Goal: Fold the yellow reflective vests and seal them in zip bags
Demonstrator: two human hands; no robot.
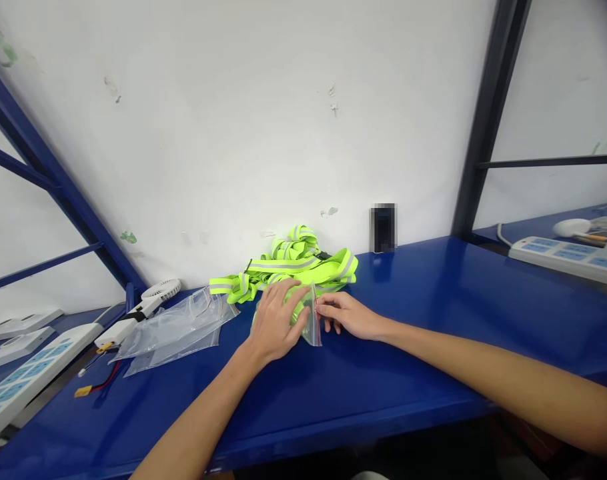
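Note:
Neon yellow-green reflective straps point(303, 263) lie in a heap on the blue table against the wall. In front of them is a clear zip bag point(312, 323) with a red line along its right edge and yellow-green material inside. My left hand point(277, 319) rests on top of the bag, fingers spread, covering much of it. At the bag's red-lined edge, my right hand point(347, 315) pinches with thumb and index finger.
Flat clear plastic bags point(178, 330) lie at the left, beside a white fan point(162, 291) and wires with yellow connectors point(83, 391). White power strips point(41, 370) stand at far left and right point(566, 257). A dark blurred object point(383, 229) leans on the wall.

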